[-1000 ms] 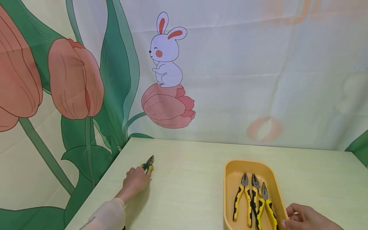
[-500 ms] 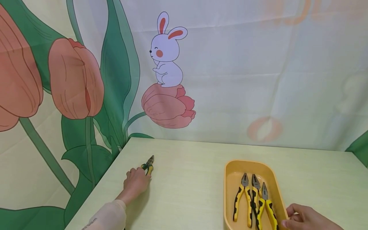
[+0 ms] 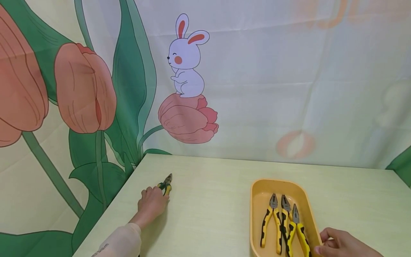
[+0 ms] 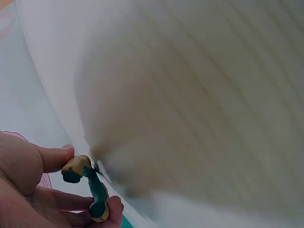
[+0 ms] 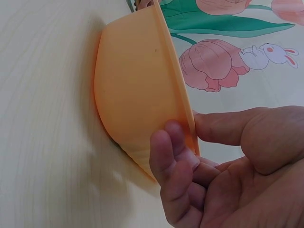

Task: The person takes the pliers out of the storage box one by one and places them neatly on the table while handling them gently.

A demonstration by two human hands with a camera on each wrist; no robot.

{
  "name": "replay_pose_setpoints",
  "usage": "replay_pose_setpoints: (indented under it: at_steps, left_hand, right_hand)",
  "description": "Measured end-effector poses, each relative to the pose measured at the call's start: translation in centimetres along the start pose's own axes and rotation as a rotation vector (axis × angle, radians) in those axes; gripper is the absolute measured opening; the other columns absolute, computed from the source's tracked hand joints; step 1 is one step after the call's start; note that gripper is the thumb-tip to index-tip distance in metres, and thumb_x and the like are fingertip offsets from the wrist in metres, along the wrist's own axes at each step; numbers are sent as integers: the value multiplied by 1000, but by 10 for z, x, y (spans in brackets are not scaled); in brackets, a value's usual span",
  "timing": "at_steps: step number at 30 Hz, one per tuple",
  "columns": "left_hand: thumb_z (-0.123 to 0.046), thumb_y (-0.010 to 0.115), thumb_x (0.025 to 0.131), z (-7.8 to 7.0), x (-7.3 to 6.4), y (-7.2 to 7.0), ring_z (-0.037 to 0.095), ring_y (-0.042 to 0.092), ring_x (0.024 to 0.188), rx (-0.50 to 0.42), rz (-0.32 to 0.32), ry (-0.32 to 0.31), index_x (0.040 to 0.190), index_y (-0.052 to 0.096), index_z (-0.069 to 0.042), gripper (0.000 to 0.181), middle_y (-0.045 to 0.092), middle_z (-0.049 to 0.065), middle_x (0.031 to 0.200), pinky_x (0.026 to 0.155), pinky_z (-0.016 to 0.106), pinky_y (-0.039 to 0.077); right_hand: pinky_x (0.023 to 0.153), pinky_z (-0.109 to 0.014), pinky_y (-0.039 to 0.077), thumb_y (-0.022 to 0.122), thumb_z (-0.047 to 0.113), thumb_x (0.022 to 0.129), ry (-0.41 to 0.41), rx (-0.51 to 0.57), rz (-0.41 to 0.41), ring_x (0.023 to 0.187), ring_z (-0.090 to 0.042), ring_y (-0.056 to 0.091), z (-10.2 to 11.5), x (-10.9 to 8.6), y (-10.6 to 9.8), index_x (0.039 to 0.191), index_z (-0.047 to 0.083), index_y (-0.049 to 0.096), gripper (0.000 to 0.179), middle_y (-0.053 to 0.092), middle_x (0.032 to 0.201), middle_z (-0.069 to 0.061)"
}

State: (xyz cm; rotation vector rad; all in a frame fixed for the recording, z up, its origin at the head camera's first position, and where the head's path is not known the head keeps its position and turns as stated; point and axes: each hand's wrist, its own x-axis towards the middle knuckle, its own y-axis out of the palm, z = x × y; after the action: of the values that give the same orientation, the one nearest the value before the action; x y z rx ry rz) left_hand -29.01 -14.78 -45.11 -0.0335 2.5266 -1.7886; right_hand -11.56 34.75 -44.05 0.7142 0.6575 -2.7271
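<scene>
The left hand (image 3: 152,203) hides most of the handles of the held pliers (image 3: 166,183), whose metal end is blurred in the left wrist view; the lower frame edge cuts off the tray (image 3: 277,185) in the head view, and the handles of two pliers inside it overlap; the held pliers have green-and-yellow handles and a dark grey head, and are at the left of the table (image 3: 208,200), gripped between thumb and fingers; the right hand (image 3: 345,244) pinches the yellow tray's rim; there are one tray, three yellow-and-black pliers (image 3: 273,202) in it and one pair in hand.
</scene>
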Motion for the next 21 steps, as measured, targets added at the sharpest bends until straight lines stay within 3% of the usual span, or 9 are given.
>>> replay_pose_setpoints:
  at_steps: [5, 21]
  left_hand:
    - [-24, 67, 100, -1, -1, -1, 44, 51, 101, 8, -13, 10, 106, 59, 14, 39, 52, 24, 96, 78, 57, 49]
    - [-23, 68, 100, 1, -2, 3, 46, 53, 102, 28, -14, 28, 105, 61, 13, 38, 54, 24, 96, 80, 59, 49]
  right_hand:
    - [70, -23, 52, 64, 24, 105, -22, 9, 27, 71, -18, 60, -2, 0, -2, 108, -6, 51, 33, 59, 81, -4]
    - [66, -22, 49, 62, 17, 105, -2, -5, 2, 66, -16, 58, -2, 2, -1, 106, -4, 52, 23, 59, 80, -4]
